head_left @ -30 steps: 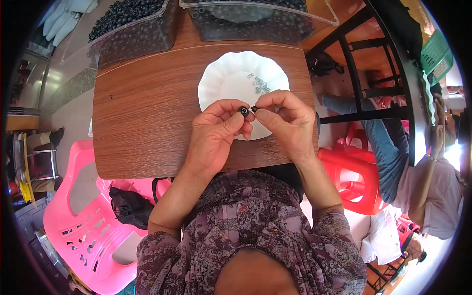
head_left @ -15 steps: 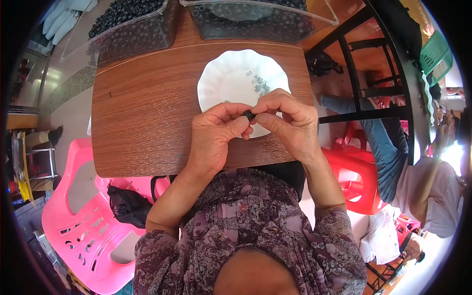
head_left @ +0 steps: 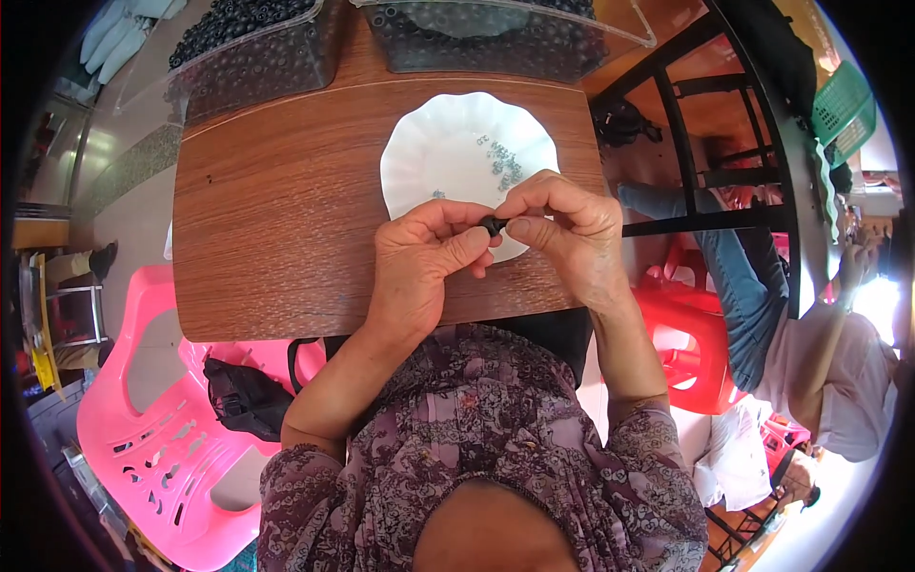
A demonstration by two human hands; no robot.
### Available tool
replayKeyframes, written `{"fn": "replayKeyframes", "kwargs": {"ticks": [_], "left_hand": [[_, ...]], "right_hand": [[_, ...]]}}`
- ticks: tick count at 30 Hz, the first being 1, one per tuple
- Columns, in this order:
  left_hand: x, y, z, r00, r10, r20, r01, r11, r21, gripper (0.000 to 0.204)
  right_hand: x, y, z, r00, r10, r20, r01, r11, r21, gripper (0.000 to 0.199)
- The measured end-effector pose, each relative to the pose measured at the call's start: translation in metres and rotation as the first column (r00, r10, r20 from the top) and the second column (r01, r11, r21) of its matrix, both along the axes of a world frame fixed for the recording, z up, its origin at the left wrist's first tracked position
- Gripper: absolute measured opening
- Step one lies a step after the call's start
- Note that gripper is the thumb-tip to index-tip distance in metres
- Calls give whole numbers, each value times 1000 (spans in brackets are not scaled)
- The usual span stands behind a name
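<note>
Between my fingertips, over the near rim of a white scalloped plate, is a small round black part. My left hand pinches it between thumb and fingers. From the other side, my right hand closes thumb and forefinger at the part's right end; whether these fingertips hold a separate piece is too small to tell. Several tiny silvery pieces lie scattered on the plate's right side, with a few more by my left fingers.
Two clear plastic bins, a left one and a right one, hold many small black parts at the wooden table's far edge. A pink chair with a black bag stands left, a red stool right. Another person sits at right.
Both hands have shifted slightly right in the picture with the black part. The right fingertips have drawn back a little, showing more of it. The whole view has moved slightly.
</note>
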State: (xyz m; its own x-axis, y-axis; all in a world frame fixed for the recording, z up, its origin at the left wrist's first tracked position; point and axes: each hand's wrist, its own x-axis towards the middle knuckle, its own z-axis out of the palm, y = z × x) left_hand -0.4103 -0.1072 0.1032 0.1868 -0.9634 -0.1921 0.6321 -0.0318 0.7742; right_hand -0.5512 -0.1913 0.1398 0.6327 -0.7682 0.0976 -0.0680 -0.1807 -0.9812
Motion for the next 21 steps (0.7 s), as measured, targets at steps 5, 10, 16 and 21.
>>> {"fn": "replayKeyframes", "kwargs": {"ticks": [5,10,16,21], "left_hand": [[-4,1,-2,998,30,54,-30,1000,-1,17],[-7,0,-4,1000,26,17,-26,999,20,16],[-7,-2,-5,995,-4,-95,9,999,53,17],[-7,-5,-7,977,-30,-213,49,996,80,18]], "right_hand": [[0,2,-1,1000,-29,5,29,998,62,18],[-1,1,2,999,-31,-37,35,994,108,17],[-3,0,-3,998,-33,-57,32,999,-12,15],[-3,12,-11,994,-106,40,108,993,-55,28]]}}
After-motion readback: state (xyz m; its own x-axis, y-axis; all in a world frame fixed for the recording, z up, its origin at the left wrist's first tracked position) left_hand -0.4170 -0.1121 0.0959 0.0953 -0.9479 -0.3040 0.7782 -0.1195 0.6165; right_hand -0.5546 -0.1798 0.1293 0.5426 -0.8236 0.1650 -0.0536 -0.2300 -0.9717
